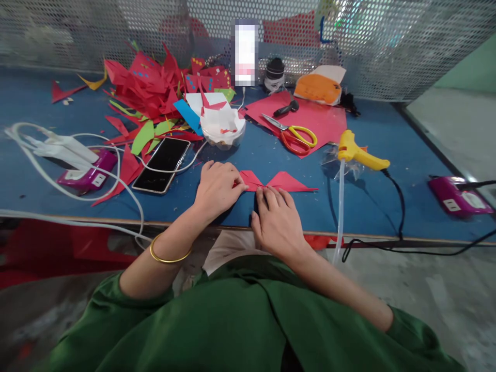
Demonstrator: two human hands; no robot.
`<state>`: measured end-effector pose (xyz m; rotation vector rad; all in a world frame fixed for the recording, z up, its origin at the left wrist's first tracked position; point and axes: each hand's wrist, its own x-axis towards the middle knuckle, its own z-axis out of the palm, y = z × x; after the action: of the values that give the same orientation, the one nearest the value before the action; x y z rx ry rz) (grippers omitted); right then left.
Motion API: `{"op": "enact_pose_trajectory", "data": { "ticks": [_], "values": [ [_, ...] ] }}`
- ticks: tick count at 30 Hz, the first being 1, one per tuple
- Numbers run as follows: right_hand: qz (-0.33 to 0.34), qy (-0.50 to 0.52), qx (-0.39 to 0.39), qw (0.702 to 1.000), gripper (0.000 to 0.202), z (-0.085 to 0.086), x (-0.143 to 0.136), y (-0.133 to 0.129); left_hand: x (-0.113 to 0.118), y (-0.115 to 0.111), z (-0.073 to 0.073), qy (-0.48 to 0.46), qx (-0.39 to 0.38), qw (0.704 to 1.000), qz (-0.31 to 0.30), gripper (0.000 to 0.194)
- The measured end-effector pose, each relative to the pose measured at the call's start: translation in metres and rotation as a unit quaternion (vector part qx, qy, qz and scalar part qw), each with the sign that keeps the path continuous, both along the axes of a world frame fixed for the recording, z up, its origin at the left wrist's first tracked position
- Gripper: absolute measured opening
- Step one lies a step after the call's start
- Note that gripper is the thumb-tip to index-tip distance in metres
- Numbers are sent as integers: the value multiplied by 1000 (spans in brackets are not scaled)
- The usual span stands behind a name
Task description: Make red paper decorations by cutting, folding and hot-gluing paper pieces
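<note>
A folded red paper piece [289,182] with two wing-like points lies on the blue table near its front edge. My left hand [217,187] covers the paper's left end, thumb and forefinger closed together on it. Over the middle lower edge rests my right hand [279,219], its fingers stretched out and pressing down beside the crease between the two wings. The right wing tip sticks out uncovered. How the left end is folded is hidden under my left hand.
Beyond the hands are a bowl [222,129], scissors [292,135] on red sheets, and a heap of red cut paper [155,85]. A dark phone [163,164] and white cables lie left. A yellow glue gun [358,151] and a purple power strip [459,195] are right.
</note>
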<state>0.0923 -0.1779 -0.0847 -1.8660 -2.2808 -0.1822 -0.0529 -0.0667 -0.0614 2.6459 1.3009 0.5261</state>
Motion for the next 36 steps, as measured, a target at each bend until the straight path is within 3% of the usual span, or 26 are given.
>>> {"op": "enact_pose_trajectory", "data": {
  "ticks": [7, 17, 36],
  "values": [
    [-4, 5, -16, 1000, 56, 3, 0, -1, -2, 11, -3, 12, -26, 999, -45, 24],
    [-7, -6, -15, 1000, 54, 6, -4, 1, 0, 7, 7, 17, -41, 999, 10, 19],
    [-5, -5, -11, 1000, 53, 6, -9, 4, -16, 17, 1, 0, -26, 1000, 7, 21]
  ]
}}
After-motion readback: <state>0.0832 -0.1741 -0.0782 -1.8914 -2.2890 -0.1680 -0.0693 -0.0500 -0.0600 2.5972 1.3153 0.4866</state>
